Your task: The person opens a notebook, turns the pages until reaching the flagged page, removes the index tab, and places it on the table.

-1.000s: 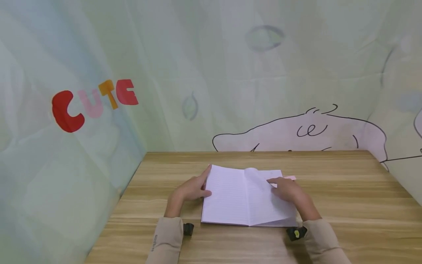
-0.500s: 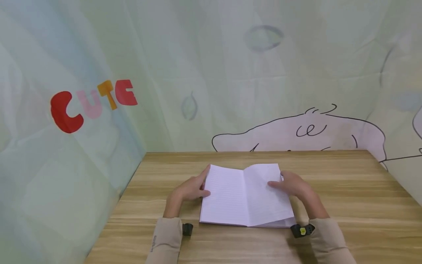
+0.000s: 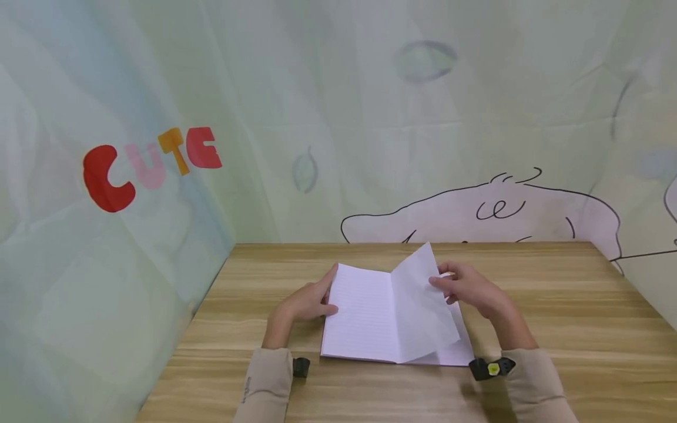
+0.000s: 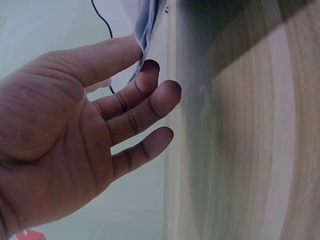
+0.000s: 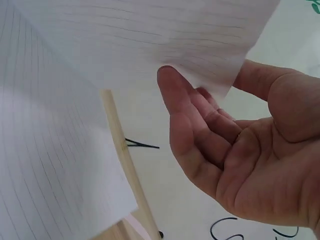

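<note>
An open notebook (image 3: 362, 311) with lined white pages lies on the wooden table. Its left edge is held by my left hand (image 3: 305, 302), thumb on the page and fingers behind; in the left wrist view only a thin part of the notebook (image 4: 149, 22) shows at that thumb. My right hand (image 3: 473, 289) pinches the outer edge of a raised page (image 3: 420, 302), which stands tilted above the right side. Seen in the right wrist view, the page's lined underside (image 5: 135, 35) hangs over my curled fingers, and the thumb is partly hidden behind it.
Wood-grain table (image 3: 254, 264) surrounds the notebook. A printed fabric backdrop (image 3: 296, 106) rises behind and to the left, with "CUTE" lettering (image 3: 108, 179). Each wrist wears a dark strap, such as the right one (image 3: 492, 369).
My right hand has taken the right page by its edge and lifted it off the pages beneath. The hand has shifted slightly right and up. My left hand has stayed in place.
</note>
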Tool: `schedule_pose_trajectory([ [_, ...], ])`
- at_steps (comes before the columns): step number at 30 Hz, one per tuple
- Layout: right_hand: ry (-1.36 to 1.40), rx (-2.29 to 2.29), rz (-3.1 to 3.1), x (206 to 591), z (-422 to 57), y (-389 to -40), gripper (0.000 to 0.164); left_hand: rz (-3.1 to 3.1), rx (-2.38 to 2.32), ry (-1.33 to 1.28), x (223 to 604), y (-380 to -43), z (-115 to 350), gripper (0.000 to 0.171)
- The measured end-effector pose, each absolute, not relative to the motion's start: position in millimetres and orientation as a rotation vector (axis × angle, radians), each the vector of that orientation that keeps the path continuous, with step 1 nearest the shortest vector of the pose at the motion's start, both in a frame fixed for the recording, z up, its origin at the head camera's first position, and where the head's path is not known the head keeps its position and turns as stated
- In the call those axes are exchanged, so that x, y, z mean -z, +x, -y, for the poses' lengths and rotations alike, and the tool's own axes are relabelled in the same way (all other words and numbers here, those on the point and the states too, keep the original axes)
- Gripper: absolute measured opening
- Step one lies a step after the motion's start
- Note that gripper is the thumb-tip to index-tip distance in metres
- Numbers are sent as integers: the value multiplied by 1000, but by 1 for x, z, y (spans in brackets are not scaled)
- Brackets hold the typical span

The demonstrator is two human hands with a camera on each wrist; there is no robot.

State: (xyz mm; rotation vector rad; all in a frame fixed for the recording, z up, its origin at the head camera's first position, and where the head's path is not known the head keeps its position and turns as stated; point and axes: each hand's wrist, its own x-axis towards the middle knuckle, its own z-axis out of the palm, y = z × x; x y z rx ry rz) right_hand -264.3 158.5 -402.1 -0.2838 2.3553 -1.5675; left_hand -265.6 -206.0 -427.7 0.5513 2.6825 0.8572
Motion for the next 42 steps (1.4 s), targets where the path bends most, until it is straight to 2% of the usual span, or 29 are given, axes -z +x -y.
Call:
schedule_pose_trajectory([
  [7,-217,1740,-2149,408,-148,-266,23,-2681,-864,547,427,-265,207,94],
  [10,-187,1774,-2073,408,-145,-266,24,-2677,-868,552,426,-264,207,94],
  [17,-230,1838,-2021,411,-138,-265,43,-2675,-872,560,426,-265,207,94],
  [28,-270,1997,-1817,432,-109,-265,20,-2670,-862,559,425,-265,208,94],
  [42,-296,1884,-1897,460,-62,-253,19,-2643,-884,582,426,-266,208,91],
])
